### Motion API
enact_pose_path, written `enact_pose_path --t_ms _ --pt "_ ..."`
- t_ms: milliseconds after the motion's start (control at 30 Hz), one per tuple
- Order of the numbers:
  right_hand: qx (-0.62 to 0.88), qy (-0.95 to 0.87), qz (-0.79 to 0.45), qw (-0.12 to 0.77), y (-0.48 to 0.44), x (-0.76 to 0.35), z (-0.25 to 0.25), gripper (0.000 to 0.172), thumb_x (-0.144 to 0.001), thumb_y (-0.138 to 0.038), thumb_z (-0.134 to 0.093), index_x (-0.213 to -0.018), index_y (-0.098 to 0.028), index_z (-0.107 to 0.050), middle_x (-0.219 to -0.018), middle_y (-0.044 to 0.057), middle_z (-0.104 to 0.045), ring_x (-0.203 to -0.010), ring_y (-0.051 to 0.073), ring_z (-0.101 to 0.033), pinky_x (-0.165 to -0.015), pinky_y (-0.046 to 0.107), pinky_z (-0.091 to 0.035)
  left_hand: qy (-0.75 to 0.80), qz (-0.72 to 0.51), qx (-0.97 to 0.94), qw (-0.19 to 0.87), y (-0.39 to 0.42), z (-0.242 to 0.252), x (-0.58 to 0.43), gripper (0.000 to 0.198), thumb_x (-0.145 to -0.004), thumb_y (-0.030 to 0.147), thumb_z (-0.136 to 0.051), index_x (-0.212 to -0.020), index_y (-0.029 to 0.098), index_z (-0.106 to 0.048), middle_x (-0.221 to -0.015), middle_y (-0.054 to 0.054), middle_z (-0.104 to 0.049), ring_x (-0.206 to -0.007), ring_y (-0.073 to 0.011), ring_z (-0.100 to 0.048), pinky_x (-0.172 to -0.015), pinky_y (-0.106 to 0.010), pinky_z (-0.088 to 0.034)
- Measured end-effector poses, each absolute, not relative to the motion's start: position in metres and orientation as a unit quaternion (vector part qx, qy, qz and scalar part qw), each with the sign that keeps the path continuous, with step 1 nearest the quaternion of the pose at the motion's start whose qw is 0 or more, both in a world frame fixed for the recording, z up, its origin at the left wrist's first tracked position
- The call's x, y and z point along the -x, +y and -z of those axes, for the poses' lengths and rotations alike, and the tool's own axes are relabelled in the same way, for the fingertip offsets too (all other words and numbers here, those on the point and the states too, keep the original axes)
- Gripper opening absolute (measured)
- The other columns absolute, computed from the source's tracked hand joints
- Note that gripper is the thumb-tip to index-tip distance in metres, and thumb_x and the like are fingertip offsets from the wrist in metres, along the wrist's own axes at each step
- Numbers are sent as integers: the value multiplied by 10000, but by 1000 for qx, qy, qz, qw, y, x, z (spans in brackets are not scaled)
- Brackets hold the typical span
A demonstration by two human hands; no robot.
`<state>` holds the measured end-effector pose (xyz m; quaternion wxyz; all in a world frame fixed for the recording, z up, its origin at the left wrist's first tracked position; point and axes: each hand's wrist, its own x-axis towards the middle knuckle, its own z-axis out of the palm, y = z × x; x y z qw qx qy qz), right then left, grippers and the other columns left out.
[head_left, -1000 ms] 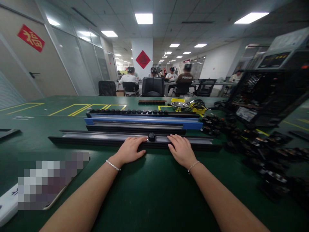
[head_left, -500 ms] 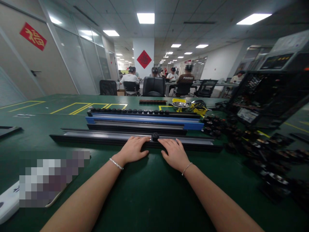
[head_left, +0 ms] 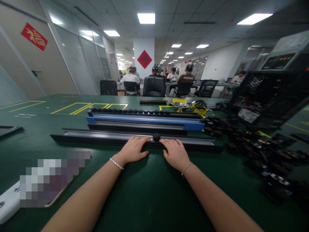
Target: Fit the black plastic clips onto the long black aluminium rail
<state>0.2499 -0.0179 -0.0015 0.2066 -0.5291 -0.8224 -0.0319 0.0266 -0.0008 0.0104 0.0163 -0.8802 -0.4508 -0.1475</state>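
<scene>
A long black rail with a silver channel [head_left: 96, 136] lies across the green table in front of me. A small black slider block [head_left: 156, 137] sits on it at mid-length. My left hand [head_left: 132, 149] rests flat on the rail just left of the block, fingers stretched out. My right hand [head_left: 174, 152] lies flat just right of the block, its fingertips at the block's side. Neither hand grips anything. Both wrists wear thin bracelets.
Behind the near rail lie a blue-edged rail [head_left: 145, 120] and a black rail carrying several knobs [head_left: 127, 111]. Many small black parts [head_left: 253, 145] are scattered at the right beside a black crate [head_left: 270, 96]. A metal bowl [head_left: 180, 104] stands farther back. People sit at distant desks.
My right hand has slid left along the rail toward the slider block, closing the gap. The left hand has stayed almost in place.
</scene>
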Motion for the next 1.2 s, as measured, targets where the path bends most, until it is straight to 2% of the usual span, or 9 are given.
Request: enact_pose_path --t_ms 400,1200 --pt "508 -836 39 206 -16 -256 -5 429 -824 -171 -421 -1230 -232 -548 -1268 47 -587 -1164 169 -503 -1016 375 -304 -453 148 879 8 0 -9 -24 532 -771 374 -570 -1275 260 -443 -1296 -32 -571 -1152 -224 -531 -980 -388 -359" --pt "508 -838 44 196 -11 -270 -7 420 -802 -162 -450 -1192 -241 -586 -1219 30 -620 -1130 172 -535 -983 360 -364 -452 145 880 7 1 -9 -24 509 -786 366 -560 -1271 271 -438 -1339 -21 -542 -1166 -224 -526 -978 -399 -362"
